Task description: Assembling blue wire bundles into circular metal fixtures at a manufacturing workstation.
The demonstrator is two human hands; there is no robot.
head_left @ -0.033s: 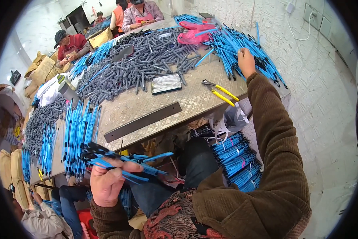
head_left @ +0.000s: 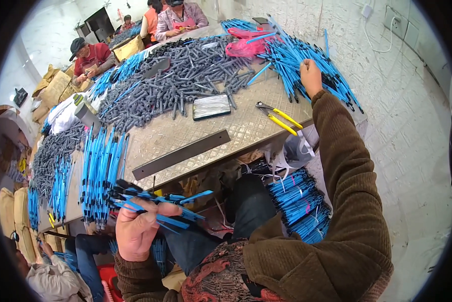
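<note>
Jutting from left hand (head_left: 139, 232): blue rods (head_left: 171, 221) (right hand (head_left: 311, 78) at pile (head_left: 284, 58)).

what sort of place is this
Probably a small assembly workshop: a shared table heaped with grey parts and blue rods, with several people at work around it.

1. Small workshop, hand assembly of small parts in bulk
2. Big shared worktable (head_left: 246, 118): loose grey parts (head_left: 155, 90) heaped at 11 o'clock, blue rods (head_left: 286, 60) piled at 1 o'clock
3. Yellow-handled pliers (head_left: 282, 119) lying on it, 2 o'clock
4. Tied bundles (head_left: 302, 206) of the same rods stacked below table level, 4 o'clock
5. Co-workers (head_left: 91, 54) at the table, 10 and 11 o'clock, hands busy
6. Brown packages (head_left: 55, 90) piled up, 10 o'clock
</note>
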